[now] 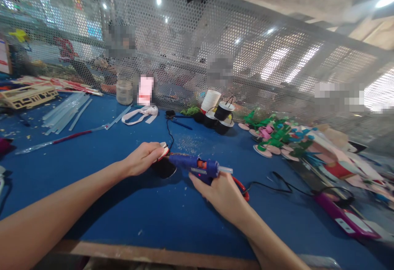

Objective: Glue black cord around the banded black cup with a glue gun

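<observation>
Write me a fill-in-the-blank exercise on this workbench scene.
1. The right hand grips a ____ plastic glue gun.
2. The left hand presses a small round black piece against the ____ tabletop.
3. The glue gun's nozzle points toward the person's ____ hand.
4. Clear glue sticks lie on the far ____ of the table.

Missing: blue; blue; left; left

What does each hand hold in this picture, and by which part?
The right hand holds a blue glue gun by its handle. The left hand grips a small black round piece at its top edge.
</observation>
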`<state>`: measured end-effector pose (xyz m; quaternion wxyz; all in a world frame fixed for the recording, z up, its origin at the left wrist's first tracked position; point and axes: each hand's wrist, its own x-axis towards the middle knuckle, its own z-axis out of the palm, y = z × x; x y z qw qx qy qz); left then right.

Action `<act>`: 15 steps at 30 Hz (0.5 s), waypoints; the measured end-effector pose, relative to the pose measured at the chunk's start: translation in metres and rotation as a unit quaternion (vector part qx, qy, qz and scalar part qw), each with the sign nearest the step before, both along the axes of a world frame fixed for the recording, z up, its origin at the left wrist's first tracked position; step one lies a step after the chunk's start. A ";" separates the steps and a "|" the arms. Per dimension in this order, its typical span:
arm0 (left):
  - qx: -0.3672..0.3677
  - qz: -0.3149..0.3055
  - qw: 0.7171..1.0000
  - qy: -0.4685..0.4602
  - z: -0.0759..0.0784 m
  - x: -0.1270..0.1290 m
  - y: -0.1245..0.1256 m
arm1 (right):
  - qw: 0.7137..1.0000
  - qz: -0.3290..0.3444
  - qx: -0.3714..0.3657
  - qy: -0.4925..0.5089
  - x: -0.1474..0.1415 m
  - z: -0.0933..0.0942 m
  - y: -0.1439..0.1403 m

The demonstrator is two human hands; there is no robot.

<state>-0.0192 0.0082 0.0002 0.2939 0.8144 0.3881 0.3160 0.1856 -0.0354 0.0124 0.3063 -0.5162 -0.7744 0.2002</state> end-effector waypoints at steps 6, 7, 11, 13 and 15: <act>-0.008 0.011 1.000 0.000 -0.004 0.000 0.001 | 0.990 -0.054 -0.098 0.083 0.004 -0.003 0.011; -0.008 0.013 1.000 0.000 -0.005 -0.001 0.001 | 0.988 -0.059 -0.112 0.091 0.004 -0.004 0.013; 0.004 0.004 1.000 0.002 -0.007 -0.002 0.003 | 0.985 -0.074 -0.130 0.088 0.003 -0.007 0.020; 0.011 0.000 1.000 0.003 -0.007 -0.002 0.003 | 0.985 -0.076 -0.131 0.085 0.003 -0.007 0.020; 0.013 0.001 1.000 0.001 -0.007 -0.002 0.003 | 0.985 -0.073 -0.132 0.086 0.003 -0.007 0.019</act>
